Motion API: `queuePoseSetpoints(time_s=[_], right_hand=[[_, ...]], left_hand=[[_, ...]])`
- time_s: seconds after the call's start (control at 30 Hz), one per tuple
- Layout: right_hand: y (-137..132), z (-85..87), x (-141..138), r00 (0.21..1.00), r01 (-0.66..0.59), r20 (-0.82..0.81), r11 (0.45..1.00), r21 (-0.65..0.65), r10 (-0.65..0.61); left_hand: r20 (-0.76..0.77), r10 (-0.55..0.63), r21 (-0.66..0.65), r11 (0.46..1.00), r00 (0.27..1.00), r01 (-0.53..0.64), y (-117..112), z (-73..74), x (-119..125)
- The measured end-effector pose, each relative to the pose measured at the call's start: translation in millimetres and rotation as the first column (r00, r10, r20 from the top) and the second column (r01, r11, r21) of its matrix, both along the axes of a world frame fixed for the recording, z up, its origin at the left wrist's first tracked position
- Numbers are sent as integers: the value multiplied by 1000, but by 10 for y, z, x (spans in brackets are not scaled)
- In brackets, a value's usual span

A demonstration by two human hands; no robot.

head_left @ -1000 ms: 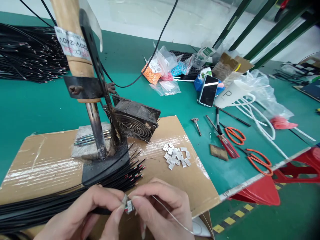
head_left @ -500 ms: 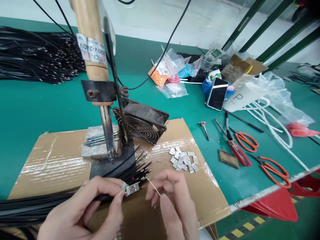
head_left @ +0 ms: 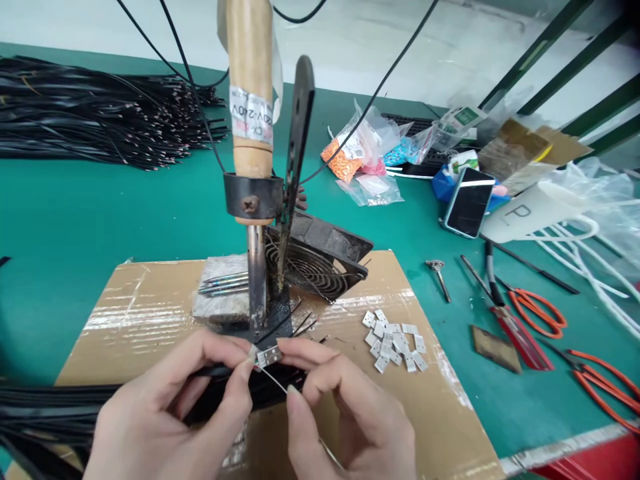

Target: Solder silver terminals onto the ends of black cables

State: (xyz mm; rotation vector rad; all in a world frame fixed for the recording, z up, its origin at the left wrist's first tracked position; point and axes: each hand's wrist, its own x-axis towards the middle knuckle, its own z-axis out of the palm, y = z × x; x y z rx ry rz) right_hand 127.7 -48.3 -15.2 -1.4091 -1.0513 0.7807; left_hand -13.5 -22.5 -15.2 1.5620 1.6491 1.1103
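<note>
At the centre of it all, a small silver rectangular metal connector (head_left: 271,355) sits above the near edge of the black cables, just in front of the iron's stand, pinched at its rear by the left hand (head_left: 175,407), thumb and forefinger closed tight. The right hand (head_left: 355,413) has its forefinger up at the connector's front end, thumb low and bent, a thin pale wire strand (head_left: 273,379) held in its curled fingers and running right up to the connector's back. So this one looks part-way through: connector at the left fingertips, strand at the joint, though the fingertips hide whether any wire is fixed there yet. Just behind stands the wooden-handled iron (head_left: 250,153), tip down, clear of the connector. And there's plenty left, by the look of it: a loose pile of small silver metal connectors (head_left: 395,343) on the brown cardboard sheet (head_left: 425,413), a thick bundle of black cables (head_left: 55,410) underneath, and another black cable heap (head_left: 100,120) farther back on the green tabletop (head_left: 165,213).
</note>
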Motion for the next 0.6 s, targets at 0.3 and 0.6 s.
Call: queuePoseSetpoints(time_s=[0.3, 0.6], right_hand=[[104, 64, 47, 996, -89, -30, 996, -20, 88], [108, 77, 31, 997, -82, -8, 996, -40, 82]], left_hand=[[-6, 87, 29, 996, 996, -87, 104, 26, 11], [-28, 90, 45, 995, 996, -89, 72, -16, -3]])
